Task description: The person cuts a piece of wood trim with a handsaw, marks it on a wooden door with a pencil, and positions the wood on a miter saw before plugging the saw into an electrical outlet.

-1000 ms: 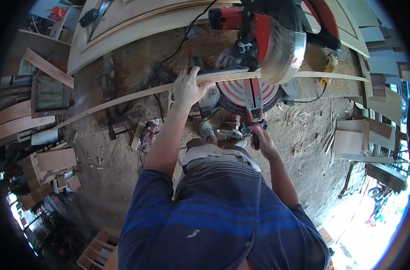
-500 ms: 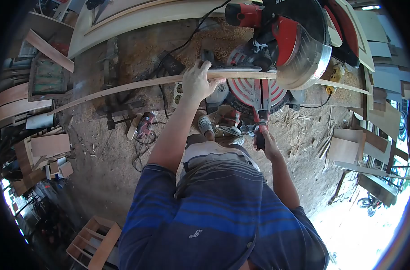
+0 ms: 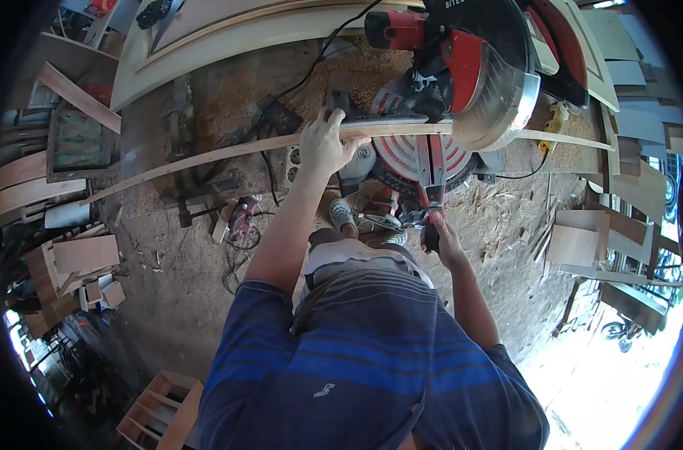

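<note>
A long, thin wooden strip [image 3: 206,153] runs across the miter saw, against its fence [image 3: 390,118], and sticks out on both sides. My left hand [image 3: 326,146] is closed around the strip and the fence left of the blade area, thumb on the near side. Over the strip stands the raised red and black saw head with a clear blade guard [image 3: 499,105]. The round saw table [image 3: 409,154] with red arcs lies below. At its front, my right hand [image 3: 446,240] wraps around the black table handle [image 3: 431,238].
Large pale wooden panels [image 3: 199,56] lie at the back of the sawdust-strewn bench. A yellow power tool [image 3: 555,127] sits at right, a socket block [image 3: 292,166] near my left wrist. On the floor lies a red power tool [image 3: 244,217] with its cord. Board offcuts [image 3: 86,255] are piled at the sides.
The camera view has shifted slightly, moving the saw and bench a little left in the picture. Both hands keep their grips, and the saw head stays raised.
</note>
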`<state>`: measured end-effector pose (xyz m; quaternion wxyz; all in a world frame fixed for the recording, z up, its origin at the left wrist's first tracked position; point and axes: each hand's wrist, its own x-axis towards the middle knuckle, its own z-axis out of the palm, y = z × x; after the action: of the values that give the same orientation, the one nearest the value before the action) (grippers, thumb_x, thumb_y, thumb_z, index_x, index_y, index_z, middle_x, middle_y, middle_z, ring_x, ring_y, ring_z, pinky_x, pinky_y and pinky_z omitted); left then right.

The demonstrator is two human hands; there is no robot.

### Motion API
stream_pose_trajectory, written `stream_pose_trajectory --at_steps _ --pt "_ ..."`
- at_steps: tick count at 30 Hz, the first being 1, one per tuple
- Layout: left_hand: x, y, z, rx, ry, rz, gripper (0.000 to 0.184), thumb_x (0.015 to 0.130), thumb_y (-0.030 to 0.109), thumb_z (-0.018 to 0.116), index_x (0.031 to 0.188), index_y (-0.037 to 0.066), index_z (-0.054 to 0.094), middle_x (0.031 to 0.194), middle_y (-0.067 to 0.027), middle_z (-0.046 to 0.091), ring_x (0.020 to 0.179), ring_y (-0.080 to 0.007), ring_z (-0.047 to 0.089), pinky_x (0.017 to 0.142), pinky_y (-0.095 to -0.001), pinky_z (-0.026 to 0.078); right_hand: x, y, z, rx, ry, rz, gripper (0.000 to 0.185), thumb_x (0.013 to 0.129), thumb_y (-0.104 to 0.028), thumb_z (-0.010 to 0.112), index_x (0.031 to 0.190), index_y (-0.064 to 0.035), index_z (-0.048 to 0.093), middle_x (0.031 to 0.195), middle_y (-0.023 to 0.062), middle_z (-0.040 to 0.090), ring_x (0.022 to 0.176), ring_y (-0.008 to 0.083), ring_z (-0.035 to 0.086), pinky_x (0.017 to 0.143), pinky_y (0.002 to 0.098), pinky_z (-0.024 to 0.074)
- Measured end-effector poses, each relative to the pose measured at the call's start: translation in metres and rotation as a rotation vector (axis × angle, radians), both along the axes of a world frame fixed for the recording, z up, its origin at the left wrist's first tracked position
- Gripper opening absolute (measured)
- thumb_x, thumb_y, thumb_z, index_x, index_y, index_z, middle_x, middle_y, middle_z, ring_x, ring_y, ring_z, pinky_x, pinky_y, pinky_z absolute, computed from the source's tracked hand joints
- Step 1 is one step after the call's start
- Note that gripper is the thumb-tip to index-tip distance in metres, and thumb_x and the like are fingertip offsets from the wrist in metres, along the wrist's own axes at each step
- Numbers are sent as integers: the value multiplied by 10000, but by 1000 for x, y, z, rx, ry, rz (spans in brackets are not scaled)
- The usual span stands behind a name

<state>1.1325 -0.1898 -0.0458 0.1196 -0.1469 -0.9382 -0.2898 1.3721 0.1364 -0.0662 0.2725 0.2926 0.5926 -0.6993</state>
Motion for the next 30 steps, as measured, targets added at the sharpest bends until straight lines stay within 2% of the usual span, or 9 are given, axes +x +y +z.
stream_pose_trajectory --at_steps 7,16,22,24,25,26,28,30 --pt "-1 -1 0 -22 -12 -7 810 797 640 934 1274 36 684 1191 -182 720 998 -427 774 834 -531 617 0 -1 -8 -6 -36 -44 701 1099 -747 544 1247 -77 688 789 71 686 643 187 671 593 348 521" --pt "-1 -2 0 -20 -17 -35 775 834 600 923 1298 39 657 1206 -191 712 997 -432 770 831 -529 614 -5 3 -9 -51 13 -32 700 1110 -700 562 1247 -24 685 800 99 688 669 215 687 642 374 575" --pt "1 -1 4 -8 -32 -25 753 830 579 932 1283 42 658 1187 -195 720 989 -440 766 829 -538 608 -5 7 -11 -35 0 -5 728 1105 -706 570 1280 -10 695 859 118 722 750 220 728 680 376 598" --pt "0 -2 3 1 -21 -27 755 827 577 935 1284 44 658 1177 -197 724 987 -441 766 832 -541 606 -7 13 -8 109 30 27 673 1099 -631 651 1284 12 723 878 109 741 753 202 727 711 356 597" --pt "-1 -1 2 1 -21 -27 755 828 575 935 1287 45 657 1176 -197 724 987 -441 765 833 -539 606 -13 15 1 182 47 44 647 1096 -594 692 1286 23 736 888 105 751 755 192 727 726 347 597" --pt "0 -1 2 -1 -21 -25 754 829 573 936 1290 46 657 1176 -198 724 988 -440 765 834 -537 606 -17 26 16 363 87 239 618 1083 -545 732 1305 32 737 913 102 760 796 183 730 758 344 598" --pt "1 -3 -1 -27 12 -8 757 830 570 937 1302 49 656 1180 -199 723 989 -440 764 837 -533 606 -43 49 97 717 167 625 579 1055 -448 812 1343 48 739 962 95 778 879 163 735 823 339 599" --pt "2 -1 -5 -71 79 14 763 831 566 939 1319 53 656 1190 -200 722 991 -442 764 842 -529 607 -72 88 156 696 319 485 513 1031 -324 848 1364 52 742 989 71 782 949 150 721 887 340 595"
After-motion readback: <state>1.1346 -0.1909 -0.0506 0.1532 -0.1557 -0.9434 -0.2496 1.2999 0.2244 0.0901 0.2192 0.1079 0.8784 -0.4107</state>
